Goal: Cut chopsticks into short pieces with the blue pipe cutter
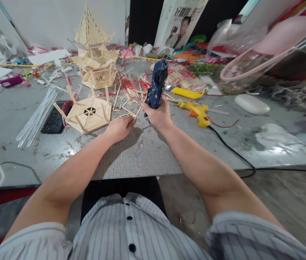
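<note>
My right hand (158,115) is wrapped around a dark blue hand tool (157,81), held upright over the table; its kind I cannot make out. A thin wooden stick (139,109) slants between my hands, by the right thumb. Close by on the left, my left hand (120,128) is closed with its fingertips on small wooden sticks at the tabletop. Short stick pieces (127,107) lie just beyond the fingers. To the left sits a hexagonal stick platform (88,115) with upright posts. Behind it stands a tiered wooden stick pagoda (95,59) with a pointed roof.
A yellow glue gun (196,111) with a black cord and a yellow utility knife (187,92) lie to the right. Clear glue sticks (38,113) and a black phone (53,117) are at the left. A white mouse (252,104) rests farther right. Scraps cover the back.
</note>
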Available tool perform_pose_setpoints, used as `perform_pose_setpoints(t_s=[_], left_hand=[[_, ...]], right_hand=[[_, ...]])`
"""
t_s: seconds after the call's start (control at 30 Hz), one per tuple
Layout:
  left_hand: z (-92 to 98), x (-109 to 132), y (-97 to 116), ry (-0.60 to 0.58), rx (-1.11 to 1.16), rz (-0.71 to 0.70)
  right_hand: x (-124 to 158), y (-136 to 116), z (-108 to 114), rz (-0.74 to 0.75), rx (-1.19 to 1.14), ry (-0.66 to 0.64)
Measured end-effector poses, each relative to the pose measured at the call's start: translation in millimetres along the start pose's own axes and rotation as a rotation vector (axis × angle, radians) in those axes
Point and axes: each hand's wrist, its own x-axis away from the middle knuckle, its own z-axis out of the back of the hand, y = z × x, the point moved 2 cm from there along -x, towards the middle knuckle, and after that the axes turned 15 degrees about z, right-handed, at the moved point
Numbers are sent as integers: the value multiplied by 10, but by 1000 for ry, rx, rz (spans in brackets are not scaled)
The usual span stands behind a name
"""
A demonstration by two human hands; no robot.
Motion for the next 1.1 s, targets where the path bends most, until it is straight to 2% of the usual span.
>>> perform_pose_setpoints(t_s=[0.1,0.23,0.37,0.5,0.7,0.93,1.1], left_hand=[[39,-13,-34,95,-59,38],[14,-64,-132,162,-96,82],[-49,-111,-135,100,-241,167],[-70,-142,-69,53,-367,228],[-9,-124,-115,100,-286,241],[130,-1,-110,4,-345,309],[113,-20,-123,6,-360,260]], right_hand=[[-15,36,28,7,-44,106],[-43,63,79,-32,21,154],[-52,24,118,-24,142,134],[-21,-53,117,24,224,58],[10,-108,120,99,221,-2],[1,-115,125,61,269,-47],[10,-80,110,144,210,-5]])
